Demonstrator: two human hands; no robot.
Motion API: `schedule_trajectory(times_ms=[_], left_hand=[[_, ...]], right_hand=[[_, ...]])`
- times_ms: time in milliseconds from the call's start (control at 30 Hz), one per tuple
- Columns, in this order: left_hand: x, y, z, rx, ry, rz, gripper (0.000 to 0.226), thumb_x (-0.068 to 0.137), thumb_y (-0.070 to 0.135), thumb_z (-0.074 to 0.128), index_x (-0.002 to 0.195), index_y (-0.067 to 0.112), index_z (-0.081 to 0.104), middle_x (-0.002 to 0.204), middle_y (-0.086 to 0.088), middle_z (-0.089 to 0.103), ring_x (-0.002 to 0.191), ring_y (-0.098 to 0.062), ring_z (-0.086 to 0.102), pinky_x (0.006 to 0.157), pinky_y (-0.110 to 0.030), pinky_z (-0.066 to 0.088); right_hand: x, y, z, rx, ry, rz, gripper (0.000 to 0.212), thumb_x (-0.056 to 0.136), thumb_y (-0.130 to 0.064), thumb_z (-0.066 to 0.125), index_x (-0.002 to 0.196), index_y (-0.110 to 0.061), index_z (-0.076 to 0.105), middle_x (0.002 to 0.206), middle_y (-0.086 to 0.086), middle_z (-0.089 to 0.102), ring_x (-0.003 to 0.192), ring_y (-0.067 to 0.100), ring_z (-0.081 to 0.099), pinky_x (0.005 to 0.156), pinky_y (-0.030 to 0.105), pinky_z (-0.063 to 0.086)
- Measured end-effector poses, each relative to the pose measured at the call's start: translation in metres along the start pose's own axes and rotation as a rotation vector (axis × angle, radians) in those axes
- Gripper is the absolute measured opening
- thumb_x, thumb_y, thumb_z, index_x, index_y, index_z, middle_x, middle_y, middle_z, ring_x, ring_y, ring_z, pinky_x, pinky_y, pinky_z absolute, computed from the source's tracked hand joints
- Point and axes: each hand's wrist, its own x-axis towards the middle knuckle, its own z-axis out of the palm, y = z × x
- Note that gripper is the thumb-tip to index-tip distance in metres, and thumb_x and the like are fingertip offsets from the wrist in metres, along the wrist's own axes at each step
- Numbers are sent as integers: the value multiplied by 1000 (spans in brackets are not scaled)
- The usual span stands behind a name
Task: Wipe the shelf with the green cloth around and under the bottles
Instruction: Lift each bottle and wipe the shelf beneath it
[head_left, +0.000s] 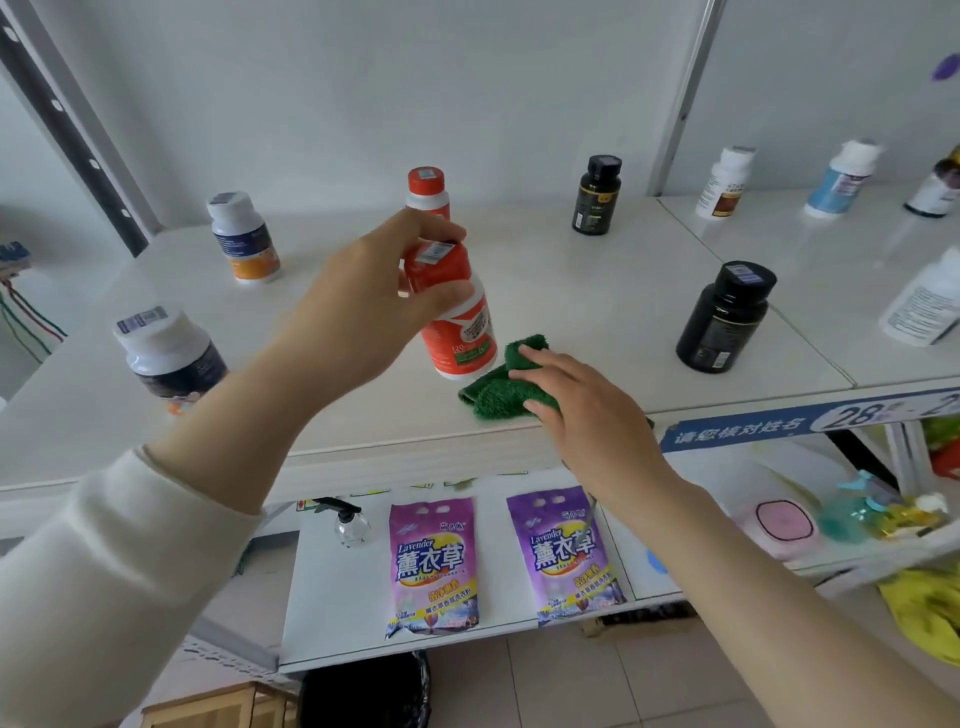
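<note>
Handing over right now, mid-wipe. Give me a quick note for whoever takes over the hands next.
Left hand grips the orange bottle, lifted off the shelf and tilted.
Right hand lies flat on the green cloth, pressing it to the shelf near the front edge, beside the raised bottle's base.
Done: bottle raised, cloth at its spot. How much is already wiped cannot be told.
Left: wipe under it, set it back, then likely repeat for the others, such as the black bottle at right.

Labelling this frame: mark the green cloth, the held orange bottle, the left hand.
green cloth (493, 397), head view, exposed front fold.
orange bottle (460, 335), head view, label.
left hand (358, 301), head view, back of hand.
</note>
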Motion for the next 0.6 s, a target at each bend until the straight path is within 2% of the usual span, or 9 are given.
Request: schedule_trajectory(times_ms=[133, 200, 267, 333, 367, 433, 500, 533, 600], left_hand=[[5, 8, 23, -21, -55, 25, 37, 85, 23, 60, 120, 27, 51, 110, 10, 53, 97, -10, 54, 68, -4, 36], [7, 13, 34, -2, -74, 26, 38, 85, 21, 60, 121, 26, 51, 109, 9, 52, 95, -9, 52, 66, -3, 33], [10, 17, 44, 26, -80, 21, 39, 85, 21, 61, 122, 25, 51, 108, 8, 51, 95, -9, 50, 66, -5, 34], [13, 20, 53, 45, -81, -4, 39, 85, 21, 61, 123, 24, 51, 112, 5, 54, 96, -11, 50, 75, -16, 39], [14, 22, 57, 56, -77, -20, 39, 85, 21, 61, 123, 24, 51, 115, 3, 55, 98, -12, 51, 79, -21, 39], [16, 26, 66, 79, -61, -60, 39, 85, 21, 61, 123, 24, 51, 121, -1, 57, 103, -17, 54, 81, -25, 37], [17, 31, 75, 96, -29, -106, 39, 85, 19, 61, 122, 24, 51, 124, -2, 57, 108, -20, 54, 81, -26, 37], [18, 34, 79, 111, -5, -125, 39, 85, 19, 61, 122, 24, 51, 124, -3, 57, 108, -21, 54, 81, -26, 36], [20, 40, 86, 165, 29, -154, 39, 85, 20, 60, 123, 24, 51, 124, -4, 57, 104, -20, 53, 80, -25, 34]], right_hand=[[-10, 24, -14, -11, 62, 137, 36, 95, -18, 44, 131, -19, 50, 147, -7, 38, 132, 13, 38, 105, 24, 29], [-14, 29, -21, 39, 70, 163, 35, 94, -18, 46, 128, -17, 53, 141, -4, 46, 126, 14, 45, 99, 21, 31], [-16, 33, -34, 148, 112, 198, 31, 93, -18, 48, 123, -14, 57, 124, 3, 61, 102, 15, 58, 80, 14, 37], [-17, 38, -53, 310, 147, 253, 26, 94, -19, 47, 116, -12, 60, 92, 1, 67, 68, 2, 55, 56, 5, 39], [-18, 41, -63, 395, 157, 280, 24, 94, -19, 47, 113, -13, 61, 80, -5, 63, 63, -4, 51, 51, 3, 38], [-18, 50, -82, 547, 179, 301, 22, 94, -21, 46, 110, -16, 61, 77, -7, 61, 69, 1, 58, 55, 5, 42], [-16, 60, -101, 660, 201, 299, 20, 94, -23, 47, 106, -20, 62, 87, 0, 66, 81, 14, 64, 69, 22, 50], [-14, 66, -110, 720, 213, 287, 17, 94, -22, 47, 100, -22, 63, 87, 1, 67, 80, 13, 64, 70, 24, 51], [-10, 81, -131, 863, 225, 262, 17, 94, -21, 48, 86, -25, 63, 79, -3, 65, 65, 3, 61, 61, 16, 51]])
